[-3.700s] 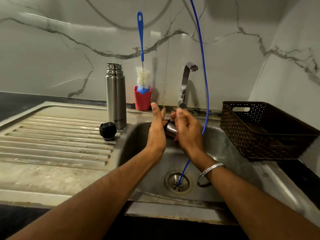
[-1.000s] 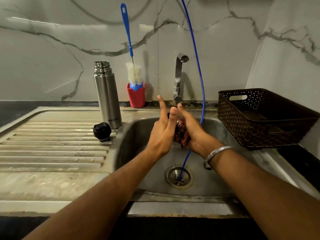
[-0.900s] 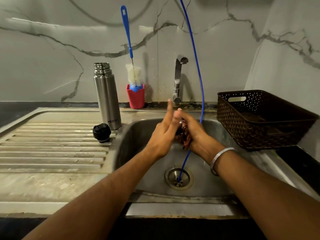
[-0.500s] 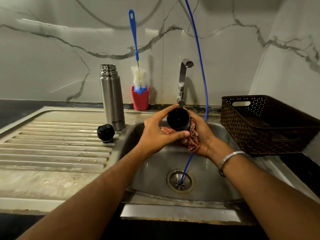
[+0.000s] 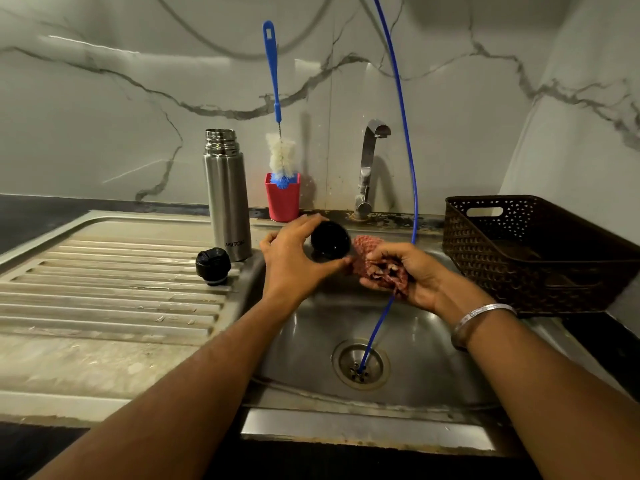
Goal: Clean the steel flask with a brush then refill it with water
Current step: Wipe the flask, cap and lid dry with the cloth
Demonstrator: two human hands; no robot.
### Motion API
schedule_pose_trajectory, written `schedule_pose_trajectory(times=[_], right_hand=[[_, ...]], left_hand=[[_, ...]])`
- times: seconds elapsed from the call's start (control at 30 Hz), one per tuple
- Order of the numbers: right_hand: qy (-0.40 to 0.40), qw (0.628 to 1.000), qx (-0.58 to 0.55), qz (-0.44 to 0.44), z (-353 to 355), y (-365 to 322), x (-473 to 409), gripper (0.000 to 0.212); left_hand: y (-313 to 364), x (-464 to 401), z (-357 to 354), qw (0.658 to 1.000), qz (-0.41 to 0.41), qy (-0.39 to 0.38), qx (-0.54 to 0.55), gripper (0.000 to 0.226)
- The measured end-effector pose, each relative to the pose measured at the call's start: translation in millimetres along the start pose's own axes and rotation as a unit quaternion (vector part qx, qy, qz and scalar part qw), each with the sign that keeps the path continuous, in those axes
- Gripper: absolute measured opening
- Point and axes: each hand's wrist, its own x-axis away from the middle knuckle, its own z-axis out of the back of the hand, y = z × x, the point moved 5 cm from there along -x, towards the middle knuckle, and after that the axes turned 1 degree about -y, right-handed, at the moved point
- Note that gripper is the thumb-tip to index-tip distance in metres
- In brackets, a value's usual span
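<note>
Marble-veined wall panels back a steel sink (image 5: pixel 426 341) with a ribbed draining board (image 5: pixel 104 292) on its left. Over the basin, the left hand (image 5: pixel 294 261) curls its fingers and thumb around a small cup-shaped cap (image 5: pixel 330 240), dark inside, with its open mouth turned toward the viewer. Just beside it, the right hand (image 5: pixel 408 275) grips a bunched reddish checked cloth (image 5: pixel 372 263), fingers folded over it; the cloth's edge sits right at the cap, though I cannot tell if they touch. A metal bangle (image 5: pixel 483 318) circles the right wrist. A thin blue tube (image 5: pixel 403 133) hangs down from above, passes behind the right hand and ends in the drain (image 5: pixel 360 365). Left of the hands, the steel flask (image 5: pixel 227 199) stands upright and uncapped on the back of the draining board, apart from both hands. Its black stopper (image 5: pixel 213 266) lies on the ribs just in front of it. Behind, a long blue-handled bottle brush (image 5: pixel 282 157) stands bristles-down in a red holder (image 5: pixel 282 199) against the wall, near the flask. The tap (image 5: pixel 369 168) rises further right, no water visible from it. A dark brown perforated basket (image 5: pixel 533 251) sits on the counter at the sink's right edge.
</note>
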Motion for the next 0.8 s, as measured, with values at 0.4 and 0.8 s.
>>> schedule_pose_trajectory(times=[0.4, 0.8], right_hand=[[-0.062, 0.992, 0.038, 0.098, -10.3, -16.0, 9.0, 0.061], [0.105, 0.828, 0.478, 0.272, -23.4, -19.8, 2.4, 0.036]], left_hand=[[-3.7, 10.1, -25.4, 0.966, -0.018, -0.174, -0.189, 0.054], [-4.0, 6.1, -14.7, 0.980, 0.009, -0.097, -0.176, 0.070]])
